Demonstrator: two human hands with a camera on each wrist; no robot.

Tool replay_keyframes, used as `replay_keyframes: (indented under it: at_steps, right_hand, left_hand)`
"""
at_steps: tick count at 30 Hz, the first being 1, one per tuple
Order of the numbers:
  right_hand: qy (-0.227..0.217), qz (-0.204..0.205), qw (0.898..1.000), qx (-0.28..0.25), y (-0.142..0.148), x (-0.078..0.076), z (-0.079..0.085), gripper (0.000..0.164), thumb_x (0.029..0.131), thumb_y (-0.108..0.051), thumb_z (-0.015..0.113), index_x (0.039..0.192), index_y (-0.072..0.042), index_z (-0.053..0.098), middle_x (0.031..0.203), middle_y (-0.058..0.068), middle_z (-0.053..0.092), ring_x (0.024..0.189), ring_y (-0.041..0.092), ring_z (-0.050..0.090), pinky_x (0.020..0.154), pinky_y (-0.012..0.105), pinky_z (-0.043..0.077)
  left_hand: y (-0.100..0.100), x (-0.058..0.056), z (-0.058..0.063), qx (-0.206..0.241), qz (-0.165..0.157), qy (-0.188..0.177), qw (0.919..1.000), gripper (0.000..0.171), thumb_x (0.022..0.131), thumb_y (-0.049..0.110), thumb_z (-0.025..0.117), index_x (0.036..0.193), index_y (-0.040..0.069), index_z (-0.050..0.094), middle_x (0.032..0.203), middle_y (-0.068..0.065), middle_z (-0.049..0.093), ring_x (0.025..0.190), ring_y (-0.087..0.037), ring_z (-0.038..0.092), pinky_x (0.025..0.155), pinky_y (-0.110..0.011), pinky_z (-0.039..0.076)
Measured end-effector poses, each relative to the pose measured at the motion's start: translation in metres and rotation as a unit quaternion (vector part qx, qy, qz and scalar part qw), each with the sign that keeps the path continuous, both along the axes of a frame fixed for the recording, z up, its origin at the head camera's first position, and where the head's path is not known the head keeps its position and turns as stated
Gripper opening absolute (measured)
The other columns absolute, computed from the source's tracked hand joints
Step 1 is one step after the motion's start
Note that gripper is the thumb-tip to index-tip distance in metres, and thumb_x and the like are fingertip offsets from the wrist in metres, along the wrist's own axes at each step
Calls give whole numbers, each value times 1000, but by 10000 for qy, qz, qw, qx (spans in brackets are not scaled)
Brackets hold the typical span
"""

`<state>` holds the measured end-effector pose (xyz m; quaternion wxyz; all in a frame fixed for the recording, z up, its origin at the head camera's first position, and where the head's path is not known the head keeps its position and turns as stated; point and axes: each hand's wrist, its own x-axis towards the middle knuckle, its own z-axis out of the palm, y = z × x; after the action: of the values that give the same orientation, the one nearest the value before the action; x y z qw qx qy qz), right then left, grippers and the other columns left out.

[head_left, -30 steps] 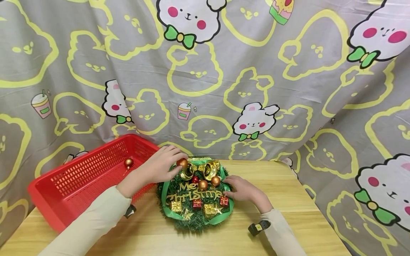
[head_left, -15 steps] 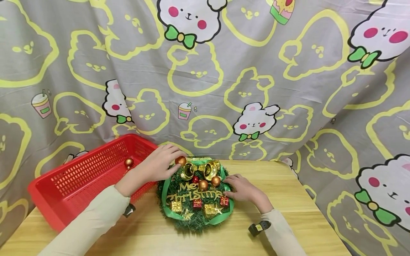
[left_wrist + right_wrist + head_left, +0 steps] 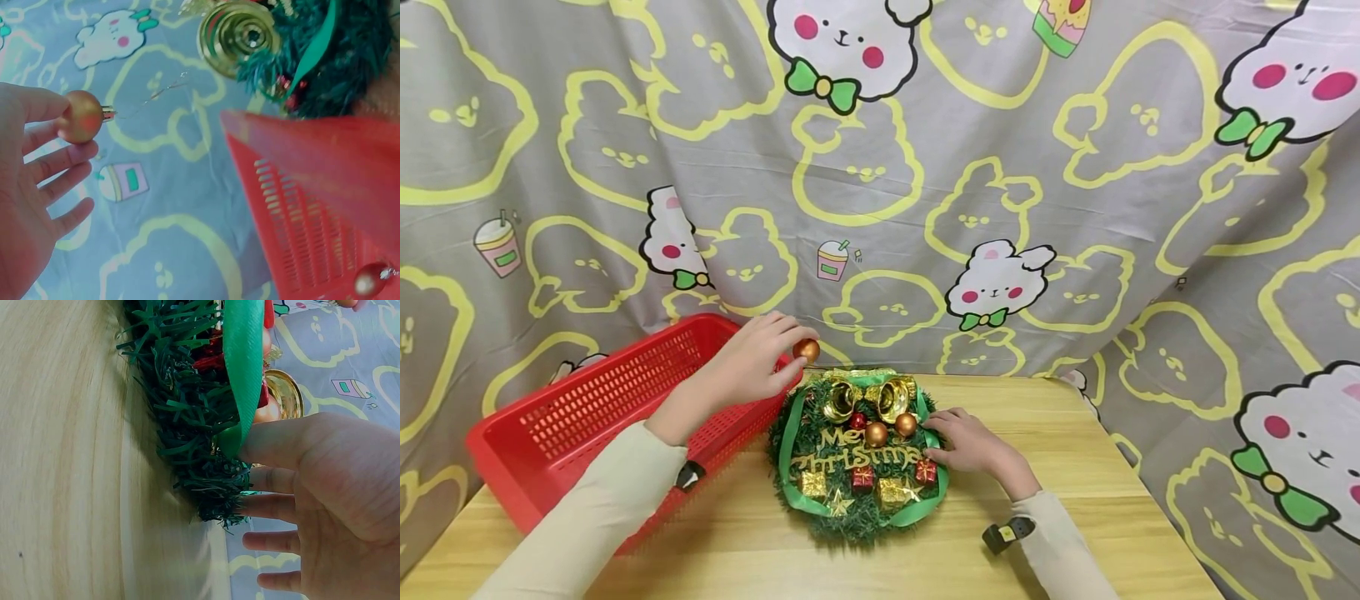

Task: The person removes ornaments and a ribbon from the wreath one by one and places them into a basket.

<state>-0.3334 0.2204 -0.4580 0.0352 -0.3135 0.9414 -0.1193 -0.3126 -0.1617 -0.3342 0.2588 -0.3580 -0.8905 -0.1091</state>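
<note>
My left hand (image 3: 752,358) pinches a shiny copper-coloured Christmas bauble (image 3: 807,350) between thumb and fingers, above the basket's right rim. In the left wrist view, a thin wire trails from the cap of this bauble (image 3: 84,117). The green tinsel wreath (image 3: 850,527) lies on the table, trimmed with a green ribbon, gold bells (image 3: 891,400), small gift boxes, stars and gold "Merry Christmas" lettering. Two more copper baubles (image 3: 876,434) sit on its front. At the wreath's right edge, my right hand (image 3: 966,442) touches the ribbon and tinsel with extended fingers.
A red perforated plastic basket (image 3: 512,433) stands at the left of the wooden table (image 3: 1037,500). Inside it lies another copper bauble (image 3: 370,280), hidden behind my left arm in the head view. A grey cartoon-print curtain (image 3: 880,250) hangs behind the table.
My left hand has moved up and left with the bauble, away from the wreath and towards the basket. The basket's near right side appears shifted forward. My right hand stays put.
</note>
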Motion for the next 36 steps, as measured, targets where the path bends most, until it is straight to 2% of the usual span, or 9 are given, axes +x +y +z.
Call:
replay_keyframes:
  at_steps: [6, 11, 20, 25, 29, 33, 36]
  right_hand:
    - [8, 17, 10000, -14, 0, 1, 0, 50, 98, -34, 67, 137, -3, 61, 144, 18, 57, 136, 44, 46, 110, 63, 37]
    - [29, 38, 10000, -24, 0, 1, 1, 49, 98, -33, 67, 137, -3, 61, 143, 18, 57, 135, 43, 47, 109, 62, 38]
    - [29, 15, 10000, -43, 1, 1, 1, 49, 98, -33, 67, 136, -3, 61, 142, 19, 56, 133, 41, 48, 109, 61, 38]
    - [49, 53, 10000, -68, 0, 1, 1, 49, 98, -33, 67, 136, -3, 61, 141, 19, 56, 131, 40, 49, 108, 60, 40]
    - [65, 76, 9999, -55, 1, 1, 1, 48, 98, -33, 67, 136, -3, 61, 141, 19, 56, 131, 40, 49, 108, 60, 40]
    - [23, 48, 10000, -83, 1, 1, 1, 48, 98, -32, 67, 136, -3, 61, 141, 19, 56, 132, 41, 49, 108, 60, 40]
    - [1, 23, 10000, -66, 1, 1, 0, 49, 98, -33, 67, 136, -3, 61, 142, 19, 55, 132, 41, 48, 109, 60, 39]
  left_hand:
    - [-19, -4, 10, 117, 264, 43, 9996, 28, 94, 20, 68, 121, 10, 68, 107, -6, 66, 97, -25, 55, 85, -44, 45]
    - [-37, -8, 9, 307, 470, 27, 9984, 29, 94, 18, 69, 121, 8, 67, 106, -8, 66, 101, -29, 56, 87, -47, 46]
    - [-67, -19, -7, 531, 828, -260, 9948, 32, 95, 16, 68, 125, 6, 67, 112, -12, 68, 106, -33, 58, 95, -55, 45]
    - [-86, -25, -18, 733, 1098, -560, 9897, 33, 97, 18, 67, 127, 4, 66, 121, -16, 67, 113, -37, 56, 97, -59, 45]
    - [-98, -26, -24, 883, 1314, -708, 9848, 34, 97, 19, 67, 127, 4, 65, 117, -17, 66, 108, -36, 53, 90, -55, 44]
    - [-104, -28, -30, 992, 1389, -631, 9833, 33, 95, 17, 69, 124, 1, 65, 105, -16, 65, 98, -33, 52, 82, -48, 42]
    - [-108, -29, -35, 1021, 1447, -576, 9825, 33, 94, 16, 70, 122, 0, 64, 104, -17, 64, 96, -34, 53, 80, -49, 43]
